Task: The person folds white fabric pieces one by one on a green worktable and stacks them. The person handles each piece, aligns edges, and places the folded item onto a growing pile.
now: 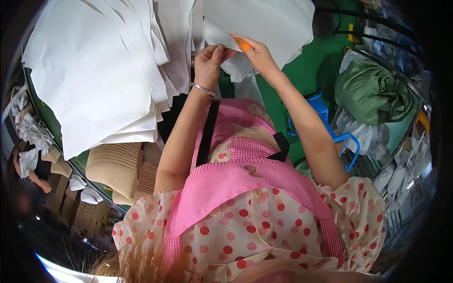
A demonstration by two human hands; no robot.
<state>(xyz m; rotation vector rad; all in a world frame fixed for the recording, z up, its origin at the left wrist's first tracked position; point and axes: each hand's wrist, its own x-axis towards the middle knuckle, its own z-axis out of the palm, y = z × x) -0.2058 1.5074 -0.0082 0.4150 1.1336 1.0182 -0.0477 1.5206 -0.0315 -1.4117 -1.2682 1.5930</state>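
Note:
In front of me, both hands are at the near edge of a large white sheet (264,23), thin and smooth; I cannot tell whether it is paper or cloth. My left hand (207,61), with a silver bangle at its wrist, pinches the folded-up edge between thumb and fingers. Close beside it, my right hand (255,52) grips the same edge, its thumb on top wearing an orange finger cover (243,45). The fingers beneath the sheet are partly hidden. To the left lies a stack of similar white sheets (94,70), fanned in overlapping layers.
Beige ribbed pieces (115,165) lie under the stack's near edge. On the right are a dark green bundle (373,92), a blue-framed stool (349,144) and bags on a green floor. Another person's hand (41,181) shows at far left near white cloth pieces.

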